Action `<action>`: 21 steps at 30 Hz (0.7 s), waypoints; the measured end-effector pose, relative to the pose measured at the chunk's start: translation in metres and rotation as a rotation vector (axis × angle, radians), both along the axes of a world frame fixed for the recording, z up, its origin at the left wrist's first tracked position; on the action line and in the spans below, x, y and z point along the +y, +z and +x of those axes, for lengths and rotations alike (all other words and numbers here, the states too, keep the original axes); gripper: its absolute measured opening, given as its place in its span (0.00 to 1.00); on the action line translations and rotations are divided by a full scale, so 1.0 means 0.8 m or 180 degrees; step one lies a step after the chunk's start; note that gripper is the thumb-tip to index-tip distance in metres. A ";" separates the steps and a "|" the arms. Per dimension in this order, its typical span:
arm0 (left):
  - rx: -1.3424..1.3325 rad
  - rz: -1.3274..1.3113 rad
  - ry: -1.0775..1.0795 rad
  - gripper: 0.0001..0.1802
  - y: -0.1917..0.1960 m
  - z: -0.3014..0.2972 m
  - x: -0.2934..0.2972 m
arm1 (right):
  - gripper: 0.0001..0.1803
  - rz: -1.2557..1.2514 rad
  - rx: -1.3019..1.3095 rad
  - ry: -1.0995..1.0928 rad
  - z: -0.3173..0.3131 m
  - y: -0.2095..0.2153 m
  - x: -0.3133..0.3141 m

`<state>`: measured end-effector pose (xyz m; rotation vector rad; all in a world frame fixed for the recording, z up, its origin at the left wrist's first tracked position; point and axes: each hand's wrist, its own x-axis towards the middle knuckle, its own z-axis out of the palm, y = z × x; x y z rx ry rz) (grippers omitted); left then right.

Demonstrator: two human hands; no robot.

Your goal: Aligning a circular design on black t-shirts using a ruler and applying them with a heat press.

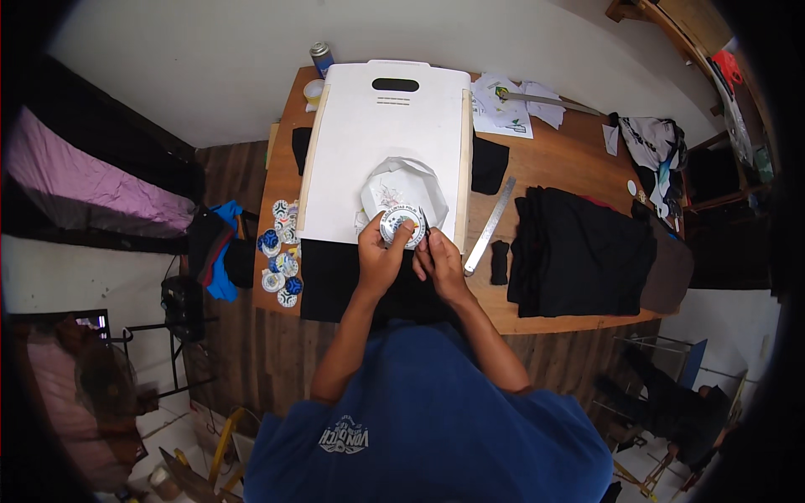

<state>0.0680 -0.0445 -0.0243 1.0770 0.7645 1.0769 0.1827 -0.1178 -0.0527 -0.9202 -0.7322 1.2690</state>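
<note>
The round sticker (402, 226) looks thin and bendy, pinched at its edges by left hand (381, 256) and right hand (438, 261).

round sticker (401, 226) print too small, edge under left hand (379, 256)

both bare forearms rise from the blue short sleeves at six o'clock and converge toward the centre of the view. the left forearm runs up from seven o'clock, leaning slightly to one o'clock, wrist straight. the left hand (381, 254) is curled, knuckles up, thumb and forefinger pinched together at its twelve o'clock tip. the right forearm climbs from five o'clock, angled toward eleven o'clock, bent a little at the wrist. the right hand (440, 261) lies just beside the left, at its three o'clock, fingers folded inward and closed, fingertips pointing to eleven o'clock. the two hands nearly touch.
</note>
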 end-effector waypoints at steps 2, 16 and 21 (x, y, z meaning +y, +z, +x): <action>-0.0031 0.0013 0.0016 0.05 0.003 0.001 0.000 | 0.23 0.0007 -0.0023 -0.0005 0.000 0.000 0.000; 0.0103 -0.0100 -0.0199 0.05 0.003 -0.001 0.001 | 0.23 0.0326 -0.0072 -0.0114 -0.004 0.001 0.002; -0.0106 0.0035 -0.0038 0.06 0.004 -0.002 0.001 | 0.23 0.0037 -0.0120 -0.0054 -0.001 0.004 0.002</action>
